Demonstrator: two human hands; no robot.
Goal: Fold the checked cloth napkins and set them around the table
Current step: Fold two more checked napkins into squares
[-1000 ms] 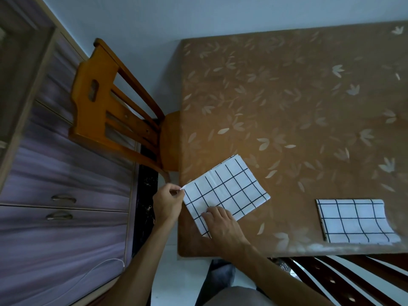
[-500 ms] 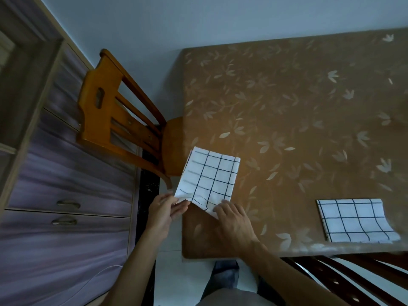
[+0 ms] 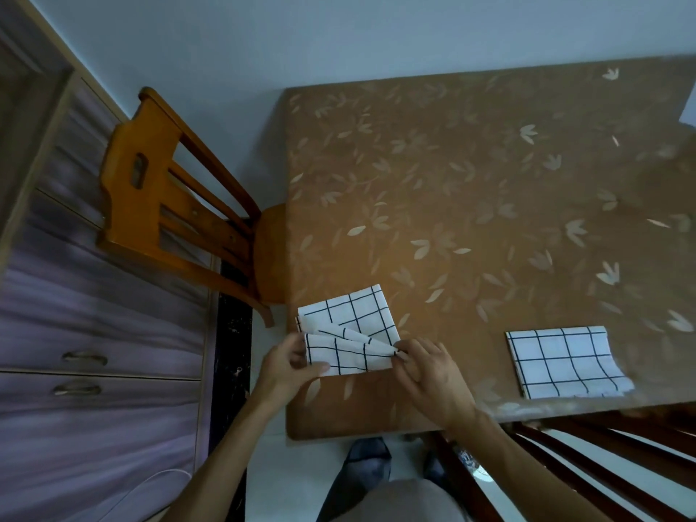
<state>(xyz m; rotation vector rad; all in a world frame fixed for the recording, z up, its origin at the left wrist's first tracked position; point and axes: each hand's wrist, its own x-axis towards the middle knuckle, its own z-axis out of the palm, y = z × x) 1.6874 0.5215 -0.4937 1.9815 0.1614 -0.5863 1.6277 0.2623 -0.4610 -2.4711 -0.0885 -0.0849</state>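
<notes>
Counter (image 3: 489,175) carries one finished napkin (image 3: 565,361) at its near edge. Left hand (image 3: 286,365) and right hand (image 3: 433,371) pinch the second napkin (image 3: 354,322) between fingers (image 3: 408,348), mid-fold; placement pending.

Your forearms reach forward, hands close together — your left hand (image 3: 289,366) pinches the napkin (image 3: 350,318) at one end, your right hand (image 3: 433,374) at the other.
</notes>
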